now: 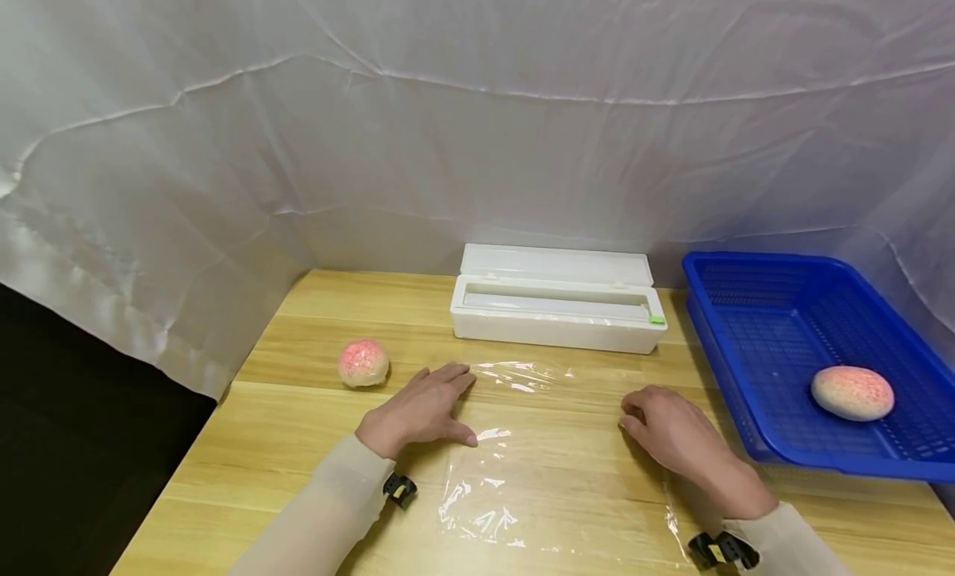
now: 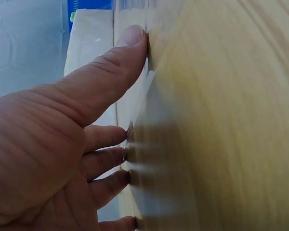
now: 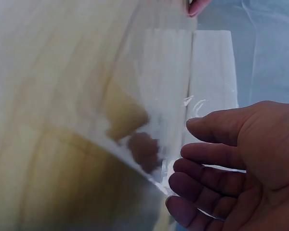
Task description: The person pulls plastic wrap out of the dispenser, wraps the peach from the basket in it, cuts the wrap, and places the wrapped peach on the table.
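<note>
Pale sleeves [image 1: 321, 510] reach in from the near side over clear film [image 1: 567, 485] spread on the wooden table [image 1: 201, 485]; at its left the left hand [image 1: 421, 410] rests with thumb and fingers spread, while at its right the right hand [image 1: 671, 431] has loosely bent fingers, thumb apart, gripping nothing. Beyond the film sits a white box [image 1: 555, 330], lid back, with a pink-topped bun [image 1: 363, 363] to its near left. On the right, a blue basket [image 1: 734, 394] holds another bun [image 1: 852, 393].
</note>
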Available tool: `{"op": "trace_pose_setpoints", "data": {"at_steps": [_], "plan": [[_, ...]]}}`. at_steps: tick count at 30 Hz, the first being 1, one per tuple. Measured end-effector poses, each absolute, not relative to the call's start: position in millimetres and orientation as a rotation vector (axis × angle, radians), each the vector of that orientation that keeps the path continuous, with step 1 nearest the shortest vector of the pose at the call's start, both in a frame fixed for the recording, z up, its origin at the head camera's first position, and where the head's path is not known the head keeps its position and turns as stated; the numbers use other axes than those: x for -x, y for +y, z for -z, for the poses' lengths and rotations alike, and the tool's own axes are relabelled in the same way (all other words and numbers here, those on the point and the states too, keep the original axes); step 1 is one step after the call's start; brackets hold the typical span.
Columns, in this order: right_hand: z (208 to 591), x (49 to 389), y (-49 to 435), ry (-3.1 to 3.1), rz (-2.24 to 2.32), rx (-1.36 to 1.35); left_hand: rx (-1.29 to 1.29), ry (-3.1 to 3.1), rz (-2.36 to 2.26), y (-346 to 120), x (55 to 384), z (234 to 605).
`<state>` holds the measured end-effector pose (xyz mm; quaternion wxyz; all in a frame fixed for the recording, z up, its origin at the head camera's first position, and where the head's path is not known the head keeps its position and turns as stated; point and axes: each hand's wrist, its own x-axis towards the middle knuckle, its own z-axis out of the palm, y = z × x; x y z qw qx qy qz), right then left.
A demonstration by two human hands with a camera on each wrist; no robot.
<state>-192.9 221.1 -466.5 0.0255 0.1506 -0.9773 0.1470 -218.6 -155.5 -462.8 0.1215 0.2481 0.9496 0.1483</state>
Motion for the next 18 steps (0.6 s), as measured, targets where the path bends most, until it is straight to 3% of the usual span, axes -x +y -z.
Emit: {"op": "trace_pose_setpoints", "data": {"at_steps": [18], "plan": [[358.8, 179.7, 258.6, -2.777, -0.293, -0.462, -0.732, 2.777, -0.445, -156.9, 218.4, 467.3]]}}
